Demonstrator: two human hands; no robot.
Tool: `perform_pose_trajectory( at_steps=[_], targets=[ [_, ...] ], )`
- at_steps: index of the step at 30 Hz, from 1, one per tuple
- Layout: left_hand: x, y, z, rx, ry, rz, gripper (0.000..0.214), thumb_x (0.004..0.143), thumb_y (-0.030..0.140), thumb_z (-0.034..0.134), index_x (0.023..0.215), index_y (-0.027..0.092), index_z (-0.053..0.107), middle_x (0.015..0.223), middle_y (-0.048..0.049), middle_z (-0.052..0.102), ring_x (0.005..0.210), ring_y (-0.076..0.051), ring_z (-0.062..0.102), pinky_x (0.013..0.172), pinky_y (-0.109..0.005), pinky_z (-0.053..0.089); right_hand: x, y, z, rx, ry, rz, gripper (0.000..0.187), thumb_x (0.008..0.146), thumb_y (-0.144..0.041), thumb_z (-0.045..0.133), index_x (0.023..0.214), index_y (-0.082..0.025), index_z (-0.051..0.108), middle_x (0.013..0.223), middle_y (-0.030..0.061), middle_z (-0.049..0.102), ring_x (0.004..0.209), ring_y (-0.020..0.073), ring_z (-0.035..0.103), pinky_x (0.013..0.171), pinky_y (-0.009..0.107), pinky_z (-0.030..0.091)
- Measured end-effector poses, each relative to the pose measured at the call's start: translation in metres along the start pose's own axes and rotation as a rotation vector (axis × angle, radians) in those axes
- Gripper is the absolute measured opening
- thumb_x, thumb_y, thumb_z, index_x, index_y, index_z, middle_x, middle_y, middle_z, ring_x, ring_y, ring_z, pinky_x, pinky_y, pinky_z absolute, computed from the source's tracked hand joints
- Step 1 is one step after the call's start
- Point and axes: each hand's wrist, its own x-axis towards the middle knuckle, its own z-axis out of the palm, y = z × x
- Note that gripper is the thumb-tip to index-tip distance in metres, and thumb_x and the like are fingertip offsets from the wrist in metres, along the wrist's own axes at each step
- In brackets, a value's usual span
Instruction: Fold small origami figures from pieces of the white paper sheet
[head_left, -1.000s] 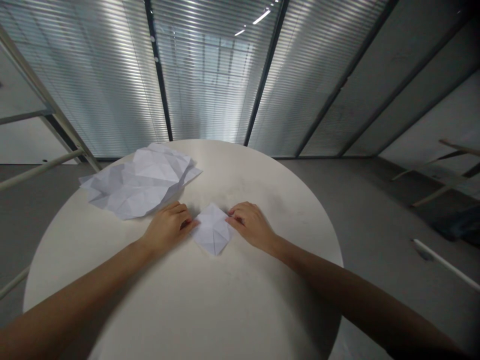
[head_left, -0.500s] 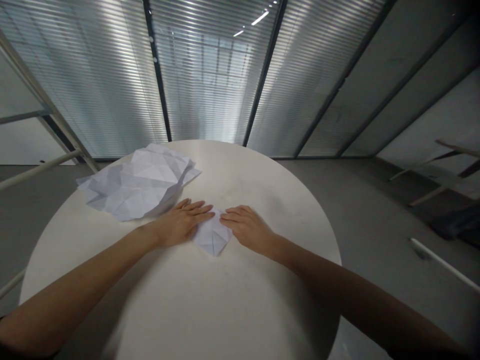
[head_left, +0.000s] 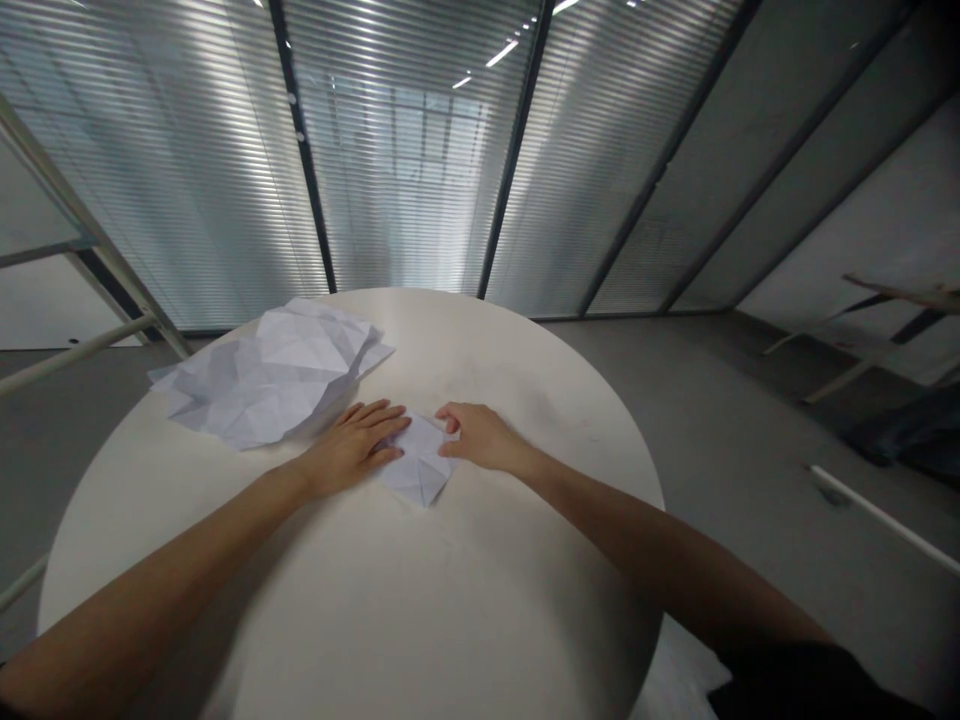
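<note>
A small folded square of white paper [head_left: 421, 462] lies on the round white table, one corner pointing toward me and crease lines showing on it. My left hand [head_left: 358, 445] rests flat on its left side, fingers stretched out and thumb on the paper. At the right edge of the paper is my right hand [head_left: 480, 436], its fingers curled and its thumb apart from the index finger. I see nothing held between them. Whether the right fingertips touch the paper is hard to tell.
Creased white paper sheets [head_left: 274, 372] are heaped at the table's [head_left: 420, 620] far left. A pale metal frame [head_left: 112, 330] stands to the left. Glass panels with blinds [head_left: 405, 180] rise behind the table. Another piece of furniture [head_left: 892, 300] is at the right.
My right hand has lifted its flat fingers off the paper and curled them, with the thumb now apart. My left hand has shifted slightly left, showing more of the paper.
</note>
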Motion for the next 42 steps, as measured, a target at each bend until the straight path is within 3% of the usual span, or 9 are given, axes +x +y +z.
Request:
perform_pose_trajectory(
  at_steps=[3, 7, 10, 14, 18, 22, 32, 37, 42],
  targets=[
    [0.0, -0.001, 0.001, -0.021, 0.081, -0.032, 0.058, 0.087, 0.05, 0.05, 0.135, 0.018, 0.044, 0.14, -0.0137, 0.045, 0.132, -0.029, 0.036, 0.106, -0.049, 0.033, 0.01, -0.001, -0.003, 0.049, -0.088, 0.075, 0.05, 0.055, -0.022, 0.081, 0.102, -0.019, 0.063, 0.078, 0.0004, 0.066, 0.066, 0.0128, 0.059, 0.059, 0.023, 0.04],
    [0.002, 0.003, -0.007, -0.09, 0.208, -0.077, 0.042, 0.079, 0.048, 0.062, 0.109, 0.018, 0.064, 0.112, -0.0105, 0.065, 0.104, -0.026, 0.059, 0.09, -0.039, 0.047, 0.016, -0.003, -0.008, 0.192, -0.15, 0.052, 0.02, 0.059, -0.016, 0.077, 0.075, -0.015, 0.066, 0.06, -0.0044, 0.058, 0.055, 0.0085, 0.052, 0.051, 0.02, 0.035],
    [0.0, 0.012, -0.022, -0.146, 0.362, -0.144, 0.022, 0.084, 0.039, 0.059, 0.081, 0.018, 0.067, 0.08, -0.0045, 0.068, 0.075, -0.018, 0.062, 0.071, -0.031, 0.049, 0.012, -0.005, -0.016, 0.269, 0.061, -0.077, 0.005, 0.069, -0.016, 0.071, 0.07, -0.015, 0.066, 0.062, -0.0034, 0.057, 0.057, 0.0084, 0.05, 0.054, 0.021, 0.037],
    [-0.01, 0.023, -0.041, 0.03, 0.586, -0.037, 0.017, 0.089, 0.028, 0.053, 0.086, 0.021, 0.068, 0.084, -0.0047, 0.068, 0.083, -0.018, 0.058, 0.08, -0.034, 0.044, -0.001, -0.002, -0.022, 0.155, 0.407, -0.407, 0.012, 0.083, -0.018, 0.059, 0.078, -0.02, 0.07, 0.082, 0.0036, 0.064, 0.079, 0.0144, 0.056, 0.073, 0.028, 0.044],
    [-0.022, 0.027, -0.039, 0.25, 0.367, 0.224, 0.019, 0.089, 0.02, 0.05, 0.093, 0.024, 0.068, 0.089, -0.0045, 0.069, 0.086, -0.018, 0.056, 0.075, -0.034, 0.042, -0.014, 0.011, -0.005, -0.047, 0.288, -0.563, 0.019, 0.086, -0.015, 0.054, 0.08, -0.022, 0.072, 0.085, 0.0047, 0.068, 0.082, 0.017, 0.056, 0.077, 0.031, 0.046],
    [-0.027, 0.032, -0.03, 0.127, 0.136, 0.282, 0.021, 0.088, 0.018, 0.048, 0.095, 0.02, 0.068, 0.089, -0.0068, 0.066, 0.085, -0.018, 0.057, 0.076, -0.032, 0.044, -0.024, 0.02, 0.01, -0.13, 0.171, -0.562, 0.024, 0.079, -0.006, 0.054, 0.085, -0.021, 0.073, 0.088, 0.0045, 0.069, 0.086, 0.0177, 0.057, 0.08, 0.031, 0.045],
    [-0.013, 0.017, -0.011, -0.117, 0.193, -0.013, 0.021, 0.09, 0.027, 0.049, 0.098, 0.02, 0.067, 0.088, -0.0074, 0.064, 0.083, -0.017, 0.059, 0.075, -0.029, 0.047, 0.002, 0.001, 0.007, 0.039, 0.112, -0.068, 0.02, 0.075, -0.016, 0.062, 0.094, -0.018, 0.068, 0.089, 0.0038, 0.068, 0.072, 0.013, 0.06, 0.07, 0.026, 0.044],
    [-0.008, 0.006, -0.004, -0.207, 0.19, -0.28, 0.039, 0.075, 0.035, 0.066, 0.111, 0.019, 0.062, 0.095, -0.0075, 0.063, 0.08, -0.019, 0.058, 0.07, -0.031, 0.047, 0.015, 0.004, 0.01, 0.014, 0.065, -0.002, 0.042, 0.069, -0.017, 0.07, 0.11, -0.018, 0.062, 0.098, 0.0054, 0.067, 0.084, 0.0159, 0.061, 0.075, 0.027, 0.044],
    [-0.002, 0.001, -0.006, -0.298, 0.113, -0.414, 0.051, 0.069, 0.04, 0.067, 0.113, 0.017, 0.059, 0.074, -0.0002, 0.063, 0.059, -0.014, 0.056, 0.053, -0.025, 0.04, 0.019, 0.0, 0.005, 0.029, -0.048, 0.035, 0.038, 0.066, -0.013, 0.068, 0.103, -0.019, 0.065, 0.081, 0.0014, 0.07, 0.072, 0.0152, 0.062, 0.064, 0.025, 0.043]
  ],
)
